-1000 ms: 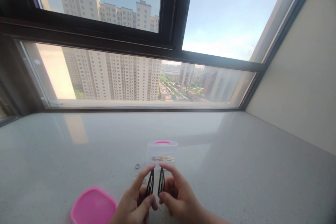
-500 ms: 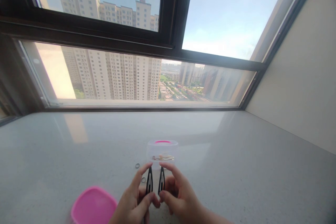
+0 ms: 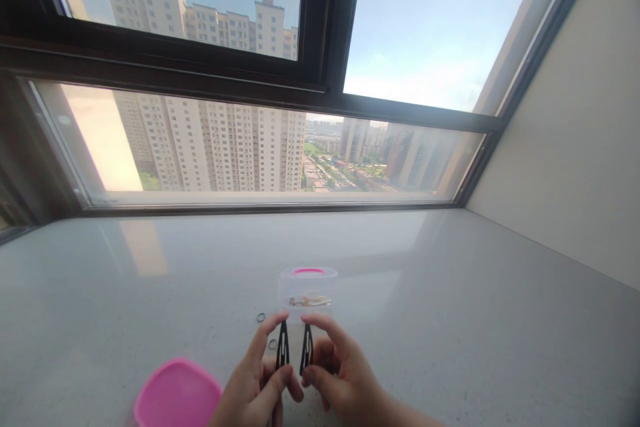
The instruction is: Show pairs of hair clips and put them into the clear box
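Note:
Between thumb and forefinger, my left hand [image 3: 260, 373] pinches a black snap hair clip [image 3: 283, 347] upright. A second black snap hair clip [image 3: 307, 351] is held the same way by my right hand [image 3: 345, 367], with a narrow gap between the two clips. Just beyond the fingertips stands a clear plastic box [image 3: 325, 283] with a pink handle; pale, slender items [image 3: 310, 301] show in it, too small to make out. Two small dark rings [image 3: 261, 317] lie left of the box, one of them close to my left hand.
A pink rounded dish or lid [image 3: 175, 393] lies at the front left, partly behind my left hand. The pale speckled sill [image 3: 450, 320] runs back to a dark-framed window [image 3: 250, 210]. On the right rises a plain wall [image 3: 565, 167].
The view has shifted very slightly. Both hands still hold the two hair clips side by side, with almost no movement.

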A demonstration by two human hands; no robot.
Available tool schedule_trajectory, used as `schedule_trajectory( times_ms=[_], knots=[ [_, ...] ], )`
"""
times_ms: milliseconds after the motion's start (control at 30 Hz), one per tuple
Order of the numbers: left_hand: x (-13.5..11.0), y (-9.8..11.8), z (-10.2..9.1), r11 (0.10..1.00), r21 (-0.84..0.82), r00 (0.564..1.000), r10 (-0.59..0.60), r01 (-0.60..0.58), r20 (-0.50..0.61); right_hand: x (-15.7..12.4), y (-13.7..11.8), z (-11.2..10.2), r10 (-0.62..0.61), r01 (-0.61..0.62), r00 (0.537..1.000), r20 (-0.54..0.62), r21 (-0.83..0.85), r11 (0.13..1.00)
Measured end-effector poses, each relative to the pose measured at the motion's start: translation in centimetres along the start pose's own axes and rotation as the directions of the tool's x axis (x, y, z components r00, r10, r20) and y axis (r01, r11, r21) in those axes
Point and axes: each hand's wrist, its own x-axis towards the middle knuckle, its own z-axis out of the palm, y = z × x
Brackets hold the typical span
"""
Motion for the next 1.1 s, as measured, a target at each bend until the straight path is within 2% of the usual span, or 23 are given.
schedule_trajectory(
  times_ms=[300,1100],
  knots=[
    [-0.29,0.02,0.00,0.999,-0.027,1.000,-0.016,0.016,0.016,-0.05,0.26,-0.03,0.008,-0.009,1.000,0.013,0.059,0.998],
    [0.05,-0.36,-0.02,0.991,-0.132,0.999,-0.024,0.029,0.037,-0.12,0.14,0.01,0.020,-0.021,0.999,0.029,0.034,0.999]
  ],
)
